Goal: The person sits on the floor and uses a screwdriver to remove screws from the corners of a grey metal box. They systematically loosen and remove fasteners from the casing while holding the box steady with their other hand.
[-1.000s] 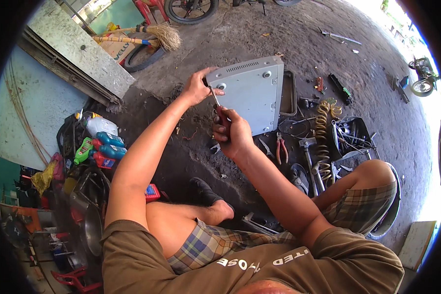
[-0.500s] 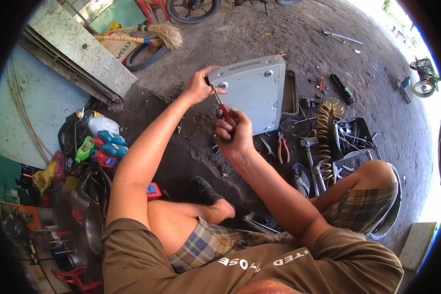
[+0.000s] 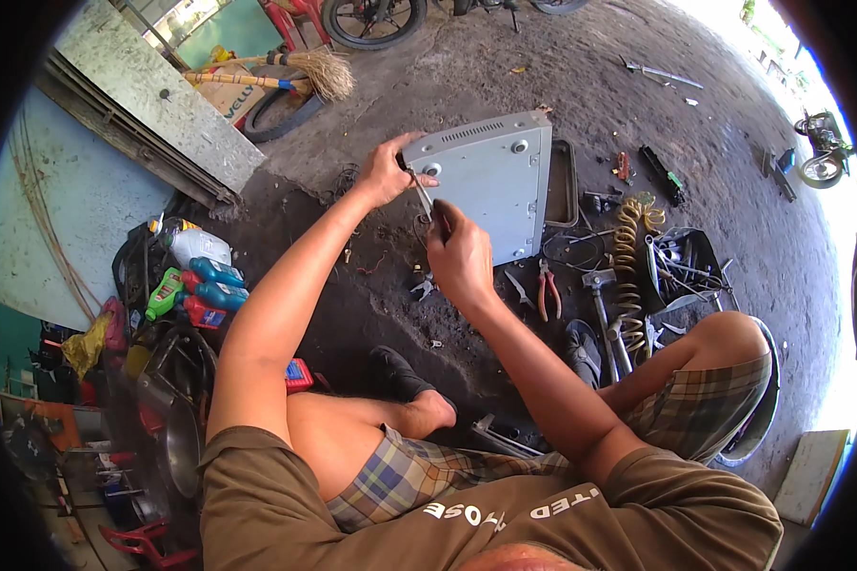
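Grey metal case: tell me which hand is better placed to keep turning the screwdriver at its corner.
Right. The right hand grips the screwdriver by its handle, tip toward the corner of the grey metal case. The left hand is pinching at that corner, so it likely steadies.

Bare concrete floor [image 3: 505, 67], dusty; a straw broom with a yellow-and-red striped handle [image 3: 286, 74] lies at the top left, just above a black rubber tyre [image 3: 281, 112], and a motorcycle wheel [image 3: 369, 17] stands at the top edge. At left, a cluster of plastic bottles, white, green, blue and red [image 3: 195, 276]. At right, red-handled pliers [image 3: 548, 290] lie near a yellow coil spring [image 3: 627, 249] and a black tray of metal tools [image 3: 681, 266].
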Motion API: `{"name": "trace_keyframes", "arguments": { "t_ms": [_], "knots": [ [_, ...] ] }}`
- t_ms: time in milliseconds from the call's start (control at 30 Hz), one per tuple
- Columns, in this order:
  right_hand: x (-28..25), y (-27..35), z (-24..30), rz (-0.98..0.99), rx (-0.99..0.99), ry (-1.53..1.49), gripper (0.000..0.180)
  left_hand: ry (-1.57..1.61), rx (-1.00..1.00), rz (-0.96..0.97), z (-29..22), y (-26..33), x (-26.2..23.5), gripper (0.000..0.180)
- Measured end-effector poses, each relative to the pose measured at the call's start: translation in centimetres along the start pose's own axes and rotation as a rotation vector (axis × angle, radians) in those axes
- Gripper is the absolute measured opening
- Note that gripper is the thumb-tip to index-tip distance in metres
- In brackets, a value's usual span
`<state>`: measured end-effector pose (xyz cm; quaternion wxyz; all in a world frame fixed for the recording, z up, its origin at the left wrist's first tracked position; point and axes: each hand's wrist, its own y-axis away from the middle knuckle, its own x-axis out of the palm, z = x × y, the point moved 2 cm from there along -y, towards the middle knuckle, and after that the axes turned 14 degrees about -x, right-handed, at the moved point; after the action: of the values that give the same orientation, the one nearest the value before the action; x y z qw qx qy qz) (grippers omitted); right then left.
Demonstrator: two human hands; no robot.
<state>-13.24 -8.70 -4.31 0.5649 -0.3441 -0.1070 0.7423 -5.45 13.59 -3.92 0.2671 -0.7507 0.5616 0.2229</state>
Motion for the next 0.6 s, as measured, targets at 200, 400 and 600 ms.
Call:
{"name": "trace_keyframes", "arguments": {
  "t_ms": [200,400,600],
  "knots": [
    [1.8,0.2,-2.7,-0.075,0.879,-1.545,0.035,-0.013,0.019,0.000,-0.1,0.2,0.1,0.090],
    [1.6,0.5,-3.0,-0.073,0.916,-1.495,0.027,0.007,0.011,0.029,-0.2,0.2,0.2,0.090],
    [1.6,0.3,-1.8,-0.006,1.056,-1.580,0.024,0.044,0.048,0.035,-0.4,0.8,0.1,0.092]
  ]
}}
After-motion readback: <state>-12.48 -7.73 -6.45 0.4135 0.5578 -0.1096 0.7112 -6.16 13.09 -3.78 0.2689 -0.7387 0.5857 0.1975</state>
